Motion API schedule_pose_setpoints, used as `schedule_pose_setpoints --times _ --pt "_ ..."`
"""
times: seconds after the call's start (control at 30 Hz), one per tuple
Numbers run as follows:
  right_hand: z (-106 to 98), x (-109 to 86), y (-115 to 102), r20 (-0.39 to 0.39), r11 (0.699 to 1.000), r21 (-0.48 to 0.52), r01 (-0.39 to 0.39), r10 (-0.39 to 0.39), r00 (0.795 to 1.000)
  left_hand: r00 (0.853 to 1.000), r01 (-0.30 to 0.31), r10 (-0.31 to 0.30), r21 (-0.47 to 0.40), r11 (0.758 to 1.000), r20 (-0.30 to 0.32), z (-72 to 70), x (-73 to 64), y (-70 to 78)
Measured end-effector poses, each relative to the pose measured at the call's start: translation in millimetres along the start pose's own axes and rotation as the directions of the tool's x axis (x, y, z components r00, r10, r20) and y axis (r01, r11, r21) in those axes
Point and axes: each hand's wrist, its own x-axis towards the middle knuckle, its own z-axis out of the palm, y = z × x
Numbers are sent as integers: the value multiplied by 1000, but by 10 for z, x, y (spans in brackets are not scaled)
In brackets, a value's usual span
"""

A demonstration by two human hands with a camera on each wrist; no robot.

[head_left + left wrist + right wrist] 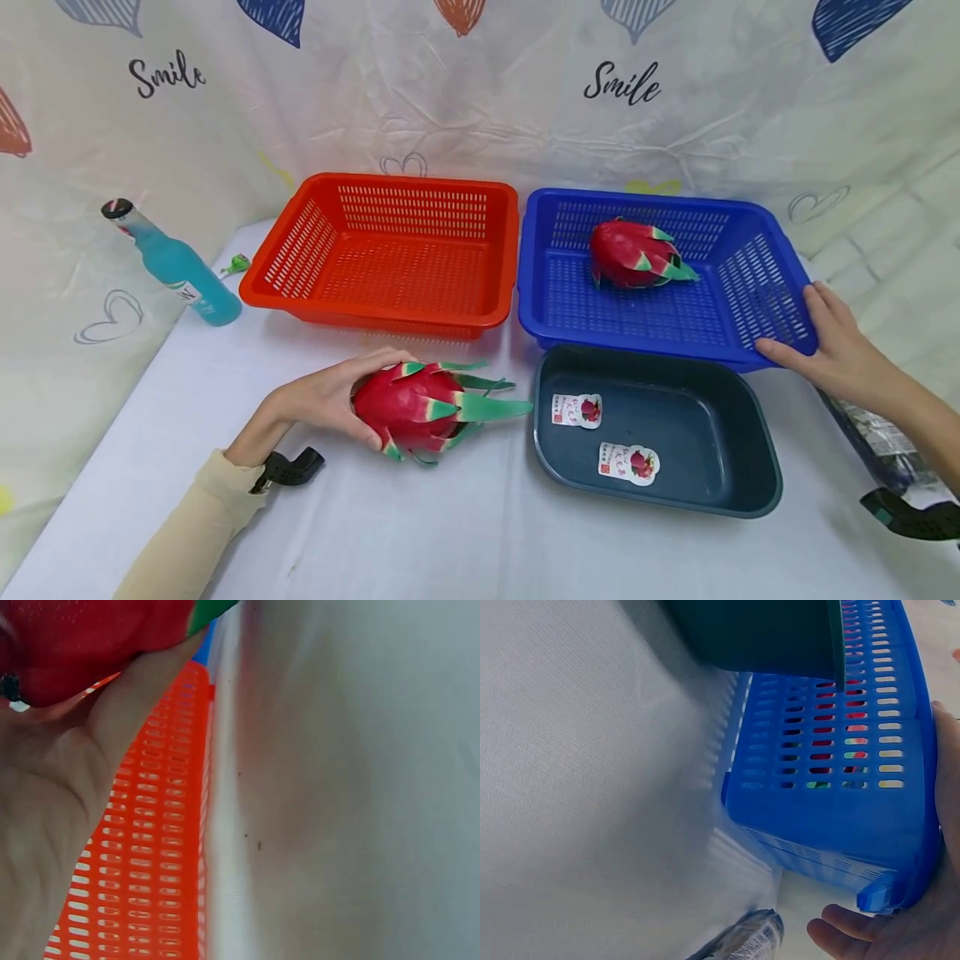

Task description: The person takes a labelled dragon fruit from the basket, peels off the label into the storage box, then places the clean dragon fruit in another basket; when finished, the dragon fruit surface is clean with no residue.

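My left hand (326, 393) holds a large red dragon fruit (408, 410) with green-tipped scales, thumb on the near side and fingers over the far side. The fruit lies sideways in front of the red basket (397, 321), its green leaves pointing to the dark green tub. In the left wrist view the red skin (90, 637) sits against the palm. My right hand (847, 350) grips the near right corner of the blue basket (570, 308), thumb over the rim and fingers outside. A second dragon fruit (633, 257) lies in the blue basket.
The dark green tub (693, 450), with two dragon fruit stickers (628, 463) inside, stands against the blue basket's front. A turquoise bottle (183, 271) stands at the left, with a small green object (237, 264) near it. A shiny package (754, 937) lies at the right.
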Motion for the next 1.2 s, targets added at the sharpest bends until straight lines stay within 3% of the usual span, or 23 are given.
schedule_pose_setpoints --times 0.23,0.47,0.63,0.87,1.0,1.1,1.2 --pt "-9 -6 -8 2 1000 -9 -5 5 1000 999 28 -29 6 1000 46 -79 -58 59" --pt "-10 3 18 12 1000 22 12 -12 1000 999 53 -53 -6 999 -7 -250 -215 100" --pt "-15 -3 20 13 1000 25 16 -17 1000 1000 13 -13 -8 1000 -7 -324 -261 161" --pt "-11 -6 21 8 1000 17 13 -13 1000 999 14 -15 -13 1000 -52 -404 -360 207" --pt "-7 -2 21 5 1000 21 13 -14 1000 997 -28 27 -13 1000 -66 -435 -400 213" --pt "-6 0 20 4 1000 22 12 -12 1000 991 -97 93 -46 994 -92 -458 -417 221" --pt "-9 -8 21 4 1000 18 9 -9 1000 987 -119 109 -83 989 -118 -475 -423 246"
